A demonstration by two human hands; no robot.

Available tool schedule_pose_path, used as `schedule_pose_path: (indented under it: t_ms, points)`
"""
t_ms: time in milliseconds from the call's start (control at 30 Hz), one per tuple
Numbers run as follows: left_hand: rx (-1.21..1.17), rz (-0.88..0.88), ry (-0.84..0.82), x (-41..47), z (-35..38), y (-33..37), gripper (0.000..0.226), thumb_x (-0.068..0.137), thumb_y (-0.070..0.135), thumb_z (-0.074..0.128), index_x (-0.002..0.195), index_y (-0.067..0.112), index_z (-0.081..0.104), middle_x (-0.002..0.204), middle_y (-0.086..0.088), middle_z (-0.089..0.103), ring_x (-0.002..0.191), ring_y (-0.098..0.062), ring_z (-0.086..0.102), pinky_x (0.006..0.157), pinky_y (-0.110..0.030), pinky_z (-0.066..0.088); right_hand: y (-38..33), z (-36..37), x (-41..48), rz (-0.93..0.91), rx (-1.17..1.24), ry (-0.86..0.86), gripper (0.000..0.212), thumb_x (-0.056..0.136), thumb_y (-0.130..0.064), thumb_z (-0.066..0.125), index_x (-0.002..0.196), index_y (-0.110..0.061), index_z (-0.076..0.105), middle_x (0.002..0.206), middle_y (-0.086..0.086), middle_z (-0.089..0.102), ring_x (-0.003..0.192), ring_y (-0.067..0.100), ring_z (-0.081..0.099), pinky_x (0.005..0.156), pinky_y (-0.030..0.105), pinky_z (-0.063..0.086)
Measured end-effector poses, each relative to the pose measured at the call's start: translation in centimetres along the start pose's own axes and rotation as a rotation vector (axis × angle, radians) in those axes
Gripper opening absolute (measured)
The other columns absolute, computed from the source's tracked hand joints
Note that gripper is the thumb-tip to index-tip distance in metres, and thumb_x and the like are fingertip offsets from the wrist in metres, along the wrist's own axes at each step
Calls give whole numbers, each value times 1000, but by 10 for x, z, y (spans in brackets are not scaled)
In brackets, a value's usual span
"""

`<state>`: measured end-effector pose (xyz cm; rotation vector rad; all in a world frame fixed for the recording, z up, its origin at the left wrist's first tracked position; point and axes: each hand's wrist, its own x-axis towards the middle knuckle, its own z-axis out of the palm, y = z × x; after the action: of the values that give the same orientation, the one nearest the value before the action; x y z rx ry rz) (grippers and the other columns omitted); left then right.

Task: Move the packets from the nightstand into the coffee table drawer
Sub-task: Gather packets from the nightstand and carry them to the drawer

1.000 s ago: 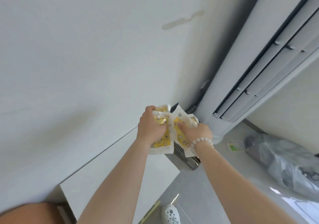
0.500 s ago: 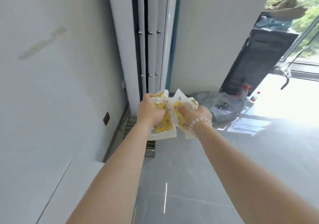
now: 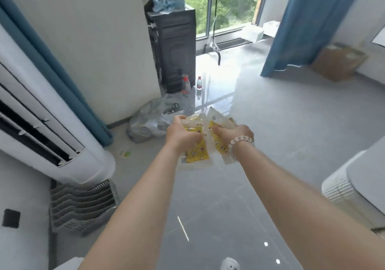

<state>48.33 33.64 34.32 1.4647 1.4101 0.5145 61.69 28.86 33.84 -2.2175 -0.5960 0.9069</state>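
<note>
Packets (image 3: 196,155) fill both hands, held out in front of the person above the grey floor (image 3: 281,144). The left hand (image 3: 182,136) has its fingers (image 3: 198,137) curled tight over a yellow-printed packet, thumb side on top, the lower edge of the packet hanging free below the palm. The right hand (image 3: 237,133) is closed the same way on its own share, fingers pressed into the plastic, a beaded bracelet (image 3: 241,140) round the wrist. The two bundles touch and overlap in the middle, so a sure count is hard: at least three packets show, maybe more tucked behind.

Around them, one white standing air conditioner (image 3: 48,128) leans into view at the left, with a blue curtain (image 3: 54,67) beside it and a second blue curtain (image 3: 308,24) by the window at the right. One black tall box (image 3: 175,47) stands against the white wall, two small bottles (image 3: 192,84) at its foot. One crumpled clear plastic bag (image 3: 148,122) lies on the floor just beyond the left hand. One cardboard box (image 3: 337,61) sits far right. A white ribbed appliance (image 3: 341,186) edges in at lower right.
</note>
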Motion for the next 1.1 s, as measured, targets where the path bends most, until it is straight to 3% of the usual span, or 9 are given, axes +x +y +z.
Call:
schedule_pose_path:
  t_ms: [167,267,500,633,800,933,1100]
  points:
    - [50,61,-157,13,105,59,67,72,7,76,128,18,40,109,-5,58,96,-22,62,78,-37,58,45,-94,45,110,91,123,65,74,-48,73,121,-5,56,122,10,60,111,29,60,83,32,48]
    - [77,87,-249,14,166,88,68,71,9,77,127,20,40,111,-8,60,97,-25,64,81,-42,58,76,-147,63,169,160,193,64,75,-48,73,119,-5,57,121,10,61,110,29,60,84,33,49]
    - [153,203,-463,-7,303,139,70,74,12,76,134,22,40,117,-4,55,91,-19,60,62,-23,50,155,-254,83,318,324,380,64,76,-48,72,121,-5,58,124,10,61,112,28,59,83,30,47]
    - [213,238,-610,-30,361,151,66,78,9,71,135,20,40,107,0,51,66,-3,53,43,-13,43,198,-293,80,431,427,467,59,78,-45,71,118,-4,59,119,10,62,108,27,61,75,26,44]
    - [285,268,-719,-39,417,165,67,77,6,71,135,18,40,106,-1,51,65,-3,52,51,-16,44,236,-321,81,544,535,573,58,75,-47,71,113,-5,60,113,9,64,101,26,63,75,28,47]
    - [359,304,-830,-48,459,175,67,78,6,70,136,18,39,94,3,52,65,-4,52,52,-18,45,263,-344,79,594,608,628,56,76,-47,69,117,-10,60,104,5,63,89,23,64,70,26,47]
    - [453,356,-997,-68,529,191,72,76,4,72,137,18,38,111,-5,55,66,-7,55,56,-21,50,300,-380,80,696,683,731,54,78,-44,67,116,-7,59,91,5,60,86,25,63,73,28,51]
